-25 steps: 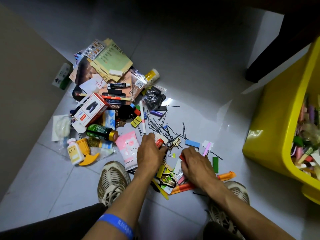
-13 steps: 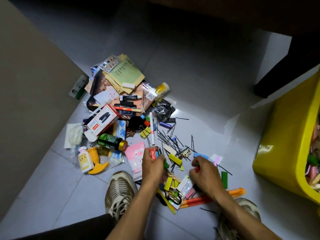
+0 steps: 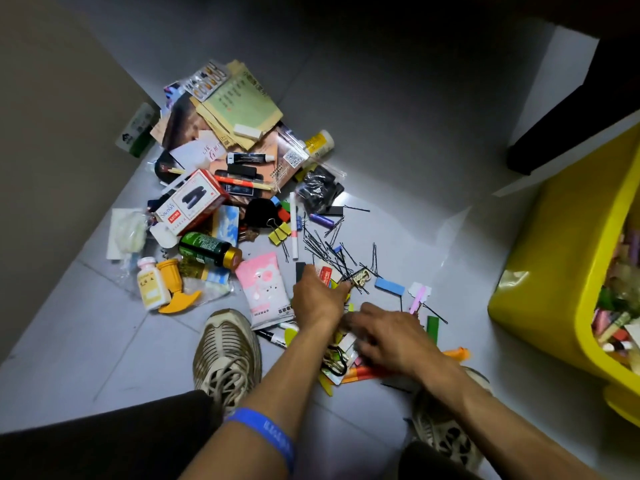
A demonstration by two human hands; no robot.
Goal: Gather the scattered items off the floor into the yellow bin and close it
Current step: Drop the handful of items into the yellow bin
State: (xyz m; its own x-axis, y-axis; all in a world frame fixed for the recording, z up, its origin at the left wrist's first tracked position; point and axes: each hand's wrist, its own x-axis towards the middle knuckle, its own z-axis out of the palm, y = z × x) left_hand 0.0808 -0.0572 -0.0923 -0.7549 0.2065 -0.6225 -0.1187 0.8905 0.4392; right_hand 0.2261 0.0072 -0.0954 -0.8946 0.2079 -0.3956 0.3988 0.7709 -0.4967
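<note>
Since earlier, right hand (image 3: 391, 336) slid leftward over the clutter, fingers blurred, grip unclear. Left hand (image 3: 317, 299) fingers curl around small items; hairpins (image 3: 332, 249) lie just beyond.

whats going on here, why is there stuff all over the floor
A person is crouched over a spill of small items on the tiled floor, working with both bare hands. The left hand is gathering small bits at the near edge of the pile, with a red-labelled piece beside its fingers. The right hand reaches into the same cluster, blurred. The yellow bin stands open on the right, already partly filled. Most items, including scattered hairpins, remain on the floor.
</note>
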